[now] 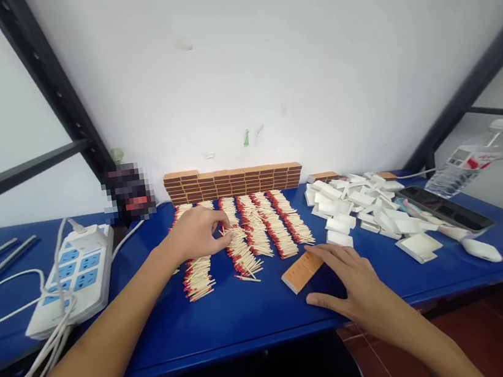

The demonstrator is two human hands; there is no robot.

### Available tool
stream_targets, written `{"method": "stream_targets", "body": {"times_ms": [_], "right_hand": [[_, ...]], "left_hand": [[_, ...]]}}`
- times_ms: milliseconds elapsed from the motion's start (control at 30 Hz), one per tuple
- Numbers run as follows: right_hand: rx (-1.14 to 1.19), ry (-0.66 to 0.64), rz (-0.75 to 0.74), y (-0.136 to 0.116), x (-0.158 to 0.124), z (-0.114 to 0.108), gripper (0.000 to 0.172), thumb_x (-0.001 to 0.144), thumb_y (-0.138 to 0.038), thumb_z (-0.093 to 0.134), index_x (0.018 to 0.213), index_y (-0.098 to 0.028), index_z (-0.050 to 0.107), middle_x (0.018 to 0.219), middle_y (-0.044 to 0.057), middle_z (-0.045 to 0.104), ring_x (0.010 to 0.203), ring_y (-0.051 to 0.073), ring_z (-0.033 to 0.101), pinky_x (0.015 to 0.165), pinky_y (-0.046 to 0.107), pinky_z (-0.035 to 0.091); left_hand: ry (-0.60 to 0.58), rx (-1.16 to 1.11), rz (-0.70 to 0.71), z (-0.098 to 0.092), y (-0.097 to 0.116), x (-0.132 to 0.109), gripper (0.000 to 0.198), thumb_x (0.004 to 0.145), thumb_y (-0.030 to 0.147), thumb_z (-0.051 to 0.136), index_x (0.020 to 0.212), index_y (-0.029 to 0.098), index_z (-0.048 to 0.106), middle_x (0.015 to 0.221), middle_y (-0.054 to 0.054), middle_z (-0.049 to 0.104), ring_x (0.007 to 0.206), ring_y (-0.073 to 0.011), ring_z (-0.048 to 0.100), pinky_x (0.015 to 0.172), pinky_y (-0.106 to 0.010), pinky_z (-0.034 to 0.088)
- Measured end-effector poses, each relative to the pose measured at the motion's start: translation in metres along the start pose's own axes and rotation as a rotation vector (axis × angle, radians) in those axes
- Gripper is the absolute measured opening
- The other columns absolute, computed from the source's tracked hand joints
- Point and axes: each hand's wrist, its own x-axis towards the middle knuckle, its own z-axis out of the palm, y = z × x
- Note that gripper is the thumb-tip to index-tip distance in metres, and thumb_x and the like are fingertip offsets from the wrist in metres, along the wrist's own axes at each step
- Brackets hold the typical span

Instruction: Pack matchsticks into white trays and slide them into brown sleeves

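Red-headed wooden matches [198, 277] lie in several long rows on the blue tabletop [160, 342]. Over the rows on the left, my left hand [199, 231] has its thumb and forefinger pinched together, with a few matches at the fingertips. An orange matchbox [303, 272] lies at a slant near the front of the table, its white end facing left. Beside that box, my right hand [349, 277] is open, its fingertips touching the right end and its thumb held apart from it. Part of the match rows is hidden under my left hand.
Brown-sided matchboxes [235, 182] are stacked against the wall. White inner trays [364, 201] are heaped on the right, near a dark phone [446, 207], a plastic bottle [459, 167] and a white charger-like piece [482, 249]. A power strip [75, 276] with white cables stands left.
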Motion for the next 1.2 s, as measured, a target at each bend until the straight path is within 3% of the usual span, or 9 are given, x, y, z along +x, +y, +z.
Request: {"method": "stream_targets", "body": {"times_ms": [167,333,433,600,700,800,933,1033,1200], "right_hand": [[0.111,0.015,0.033,0.007,0.001,-0.003,0.058,0.091,-0.061,0.068,0.143,-0.035,0.062,0.131,0.01,0.065,0.127,0.035,0.061,0.108,0.053,0.05],[0.201,0.004,0.053,0.028,0.004,-0.014,0.041,0.091,-0.061,0.07,0.119,-0.032,0.074,0.111,0.008,0.066,0.096,0.028,0.068,0.083,0.042,0.059],[0.145,0.115,0.011,0.03,0.017,-0.023,0.043,0.089,-0.063,0.071,0.117,-0.03,0.073,0.104,0.007,0.066,0.084,0.026,0.065,0.074,0.041,0.056],[0.113,0.139,-0.251,-0.015,0.081,-0.037,0.041,0.095,-0.06,0.068,0.119,-0.027,0.069,0.093,0.006,0.065,0.074,0.022,0.061,0.07,0.037,0.05],[0.171,0.094,-0.405,-0.046,0.128,-0.036,0.037,0.095,-0.054,0.07,0.117,-0.024,0.067,0.09,0.005,0.066,0.07,0.02,0.059,0.066,0.035,0.047],[0.263,0.063,-0.475,-0.059,0.157,-0.026,0.037,0.092,-0.048,0.076,0.118,-0.025,0.065,0.093,0.004,0.067,0.072,0.019,0.06,0.068,0.034,0.048],[0.609,0.04,-0.337,-0.054,0.164,-0.006,0.045,0.088,-0.05,0.08,0.119,-0.025,0.06,0.101,0.004,0.067,0.075,0.018,0.06,0.062,0.031,0.048],[0.831,0.0,-0.254,-0.049,0.157,0.007,0.038,0.089,-0.054,0.077,0.109,-0.024,0.064,0.102,0.005,0.066,0.086,0.019,0.063,0.066,0.03,0.051],[0.901,-0.09,-0.209,-0.052,0.148,0.015,0.038,0.089,-0.059,0.075,0.099,-0.023,0.066,0.086,0.001,0.062,0.079,0.018,0.059,0.068,0.031,0.052]], "left_hand": [[0.048,0.079,-0.024,-0.002,-0.007,0.001,0.019,0.086,0.031,0.063,0.083,0.02,0.078,0.06,-0.001,0.067,0.057,-0.0184,0.063,0.056,-0.03,0.039],[0.03,0.087,0.058,0.007,0.012,-0.002,0.024,0.092,0.031,0.058,0.082,0.02,0.077,0.072,-0.004,0.075,0.067,-0.0202,0.069,0.061,-0.031,0.045],[0.04,0.08,0.085,0.017,0.024,-0.004,0.023,0.096,0.031,0.057,0.1,0.02,0.077,0.088,-0.005,0.079,0.078,-0.0223,0.074,0.067,-0.032,0.051],[0.206,-0.013,0.169,0.026,0.028,-0.006,0.046,0.099,0.047,0.064,0.135,0.018,0.062,0.122,-0.012,0.075,0.108,-0.0267,0.073,0.087,-0.038,0.059],[0.276,-0.023,0.147,0.027,0.021,-0.005,0.043,0.099,0.045,0.066,0.134,0.019,0.061,0.125,-0.012,0.073,0.109,-0.0264,0.072,0.088,-0.039,0.06],[0.324,0.011,0.086,0.026,0.011,-0.003,0.035,0.098,0.038,0.069,0.126,0.018,0.064,0.115,-0.011,0.075,0.102,-0.0254,0.072,0.087,-0.039,0.059],[0.387,-0.005,0.049,0.023,0.002,0.0,0.032,0.095,0.035,0.074,0.121,0.017,0.065,0.109,-0.009,0.076,0.1,-0.0244,0.071,0.087,-0.038,0.056],[0.382,-0.057,0.043,0.025,0.001,0.001,0.03,0.094,0.031,0.074,0.12,0.019,0.065,0.111,-0.008,0.075,0.1,-0.0226,0.07,0.087,-0.037,0.056],[0.347,-0.018,0.094,0.034,0.001,-0.001,0.029,0.098,0.037,0.071,0.119,0.017,0.066,0.107,-0.01,0.075,0.098,-0.0229,0.07,0.085,-0.036,0.055]]}}
